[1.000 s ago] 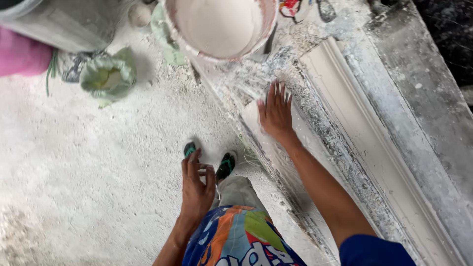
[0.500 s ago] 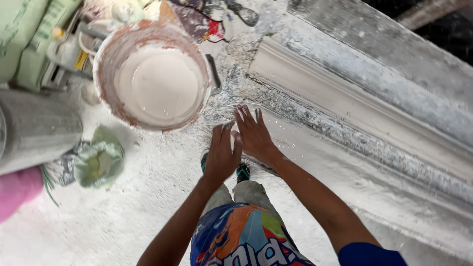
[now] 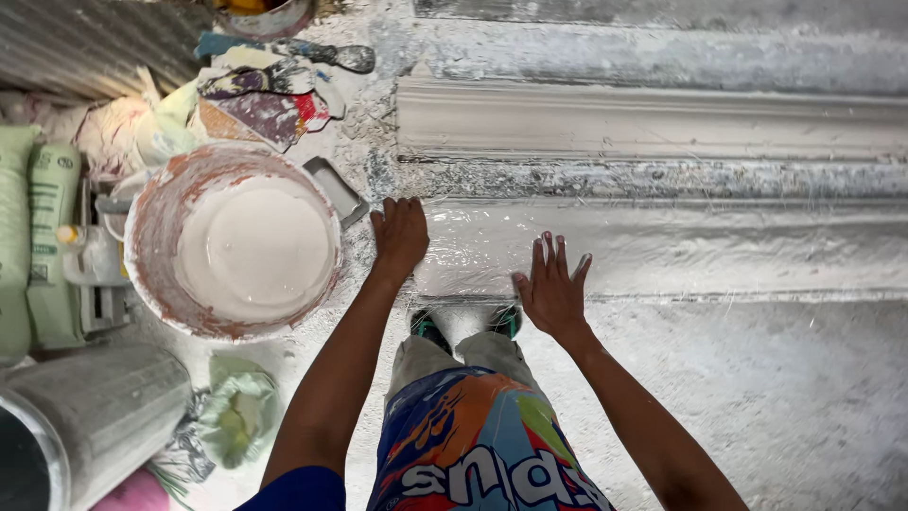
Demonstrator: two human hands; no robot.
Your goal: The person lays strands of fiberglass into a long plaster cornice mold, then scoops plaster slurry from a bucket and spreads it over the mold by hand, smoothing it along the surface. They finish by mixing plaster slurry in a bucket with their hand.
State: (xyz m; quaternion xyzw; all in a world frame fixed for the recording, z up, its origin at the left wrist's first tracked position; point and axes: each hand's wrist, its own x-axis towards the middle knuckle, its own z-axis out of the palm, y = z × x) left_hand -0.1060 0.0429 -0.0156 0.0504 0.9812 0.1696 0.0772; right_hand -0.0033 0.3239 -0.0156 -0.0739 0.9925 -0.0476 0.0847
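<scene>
My left hand [image 3: 400, 237] lies flat on the left end of a long wet white plaster strip [image 3: 681, 248] laid on the floor. My right hand [image 3: 551, 290] rests on the strip's near edge, its fingers spread. Neither hand holds anything. A second moulded plaster length [image 3: 643, 121] runs parallel behind the first. My feet in green sandals [image 3: 463, 322] stand just before the strip, between my arms.
A big bucket of white plaster [image 3: 236, 244] stands left of my left hand, with a flat metal tool [image 3: 336, 189] beside it. Smeared rags and scrapers [image 3: 274, 80] lie behind it. Sacks [image 3: 38, 237], a grey cylinder [image 3: 90, 416] and a green bag [image 3: 236, 416] crowd the left.
My view has swung so the strip now runs across the picture. My two hands, close together half a second ago, have spread apart along the strip.
</scene>
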